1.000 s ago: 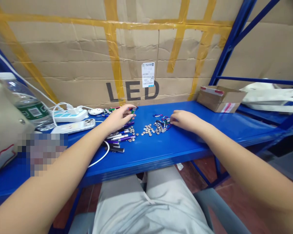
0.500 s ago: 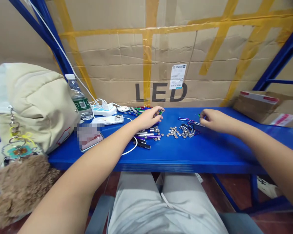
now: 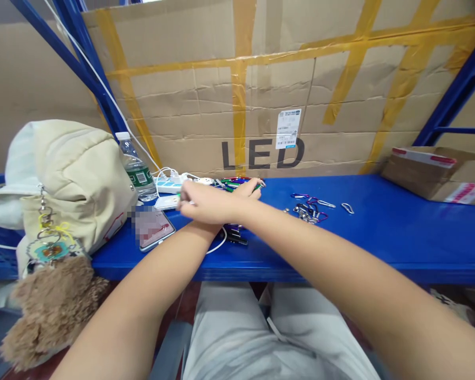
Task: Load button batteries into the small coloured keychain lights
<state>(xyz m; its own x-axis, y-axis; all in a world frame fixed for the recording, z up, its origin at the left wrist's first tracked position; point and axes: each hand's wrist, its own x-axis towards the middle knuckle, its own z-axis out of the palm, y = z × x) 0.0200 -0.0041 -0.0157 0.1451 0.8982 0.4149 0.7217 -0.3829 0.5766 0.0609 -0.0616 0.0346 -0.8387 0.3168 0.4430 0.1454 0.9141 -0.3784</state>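
Right hand (image 3: 198, 201): crossed above the left forearm, fingers curled closed on a small green item (image 3: 179, 196), mostly hidden, over the white phone (image 3: 166, 203). Left hand (image 3: 247, 188): at the heap of coloured pen-like tubes (image 3: 233, 184) by the back of the blue bench (image 3: 380, 232), fingers bent; whether it grasps anything cannot be told. Carabiners, right of centre: a mixed cluster (image 3: 307, 212), purple and dark; one silver carabiner (image 3: 326, 203) beside it; another silver carabiner (image 3: 347, 208), lying apart to the right. Black tube (image 3: 236, 237): near the front edge, by a white cable (image 3: 219, 245). Left end: second phone (image 3: 155, 229), face up; white power strip (image 3: 168, 184); bottle (image 3: 140, 177), upright, green label; cream bag (image 3: 83, 174) with brown plush pendant (image 3: 57, 311). Far right: open carton (image 3: 419, 177).
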